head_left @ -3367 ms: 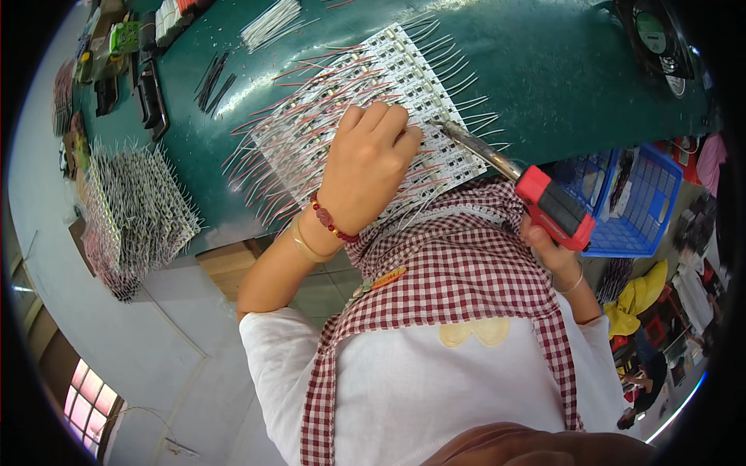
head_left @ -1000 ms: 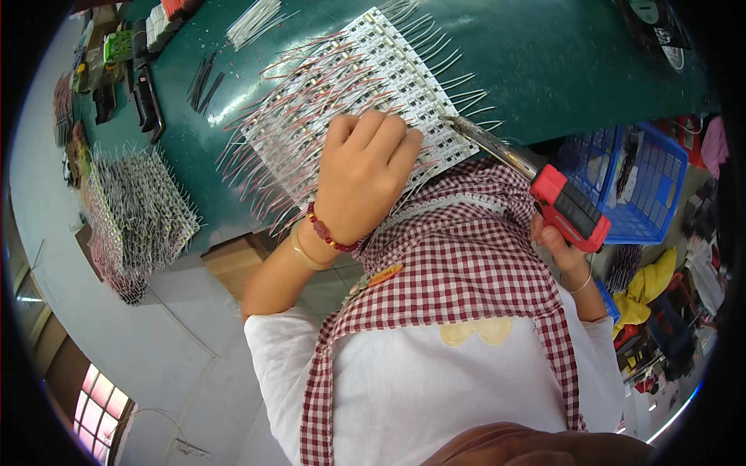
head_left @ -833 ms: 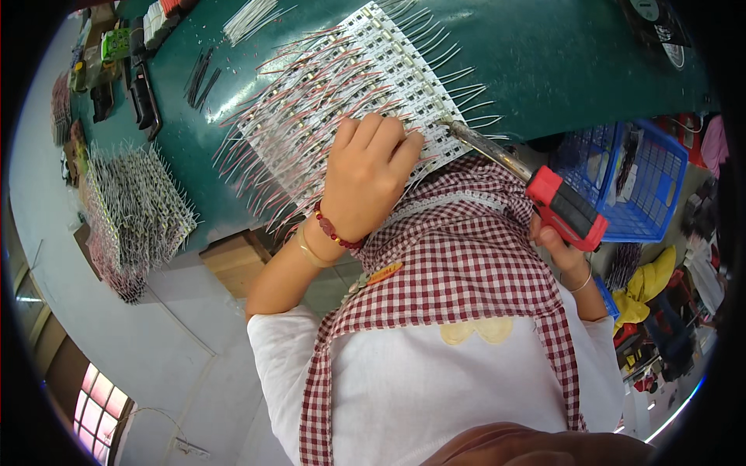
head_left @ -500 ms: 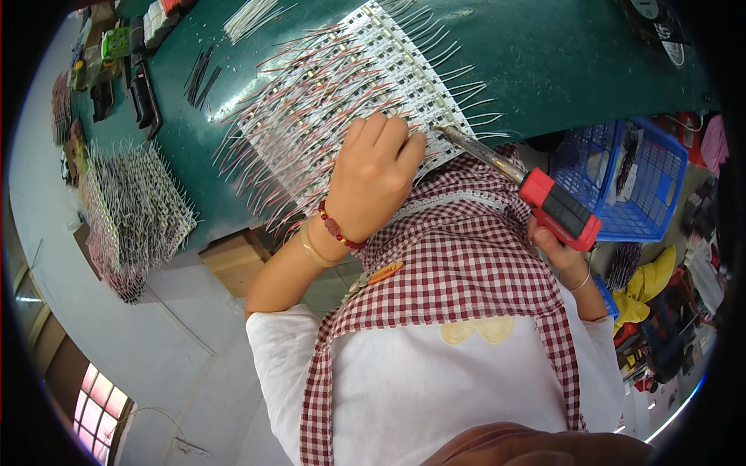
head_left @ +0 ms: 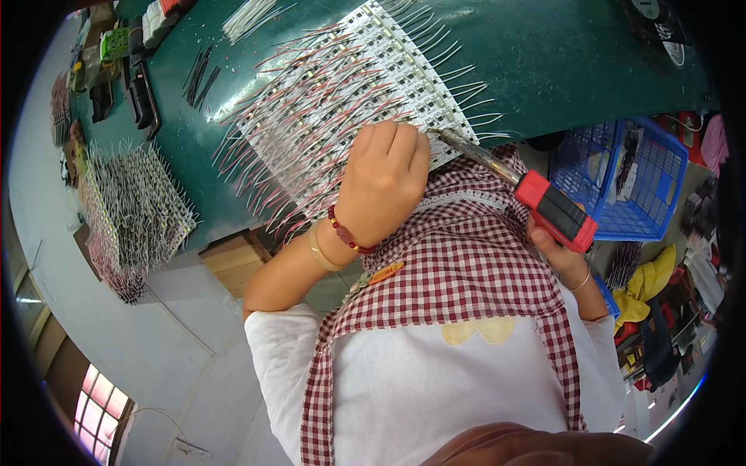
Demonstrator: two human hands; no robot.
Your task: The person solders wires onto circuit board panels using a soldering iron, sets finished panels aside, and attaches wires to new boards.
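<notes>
A dark green tabletop (head_left: 544, 70) fills the upper part of the view, with a pale wall and a window seen at the lower left. On the tabletop, near its front edge, a wide sheet of white strips (head_left: 342, 101) is laid flat, with red and white wires fanning out along both long sides. A second stack of wired strips (head_left: 132, 213) is placed well apart at the left end. A blue plastic basket (head_left: 622, 179) is positioned beside the tabletop at the right; dark items are seen inside it, but their kind cannot be told. Loose white wires (head_left: 249, 15) and small dark tools (head_left: 140, 85) are set along the far left edge.

The left hand (head_left: 381, 182) is pressed palm-down on the near edge of the sheet, fingers curled, nothing gripped. The right hand (head_left: 556, 248) is closed around the red and black handle of a soldering iron (head_left: 536, 198); the metal tip is brought to the strip edge just beside the left fingertips. A checked scarf (head_left: 458, 264) is worn over a white shirt.
</notes>
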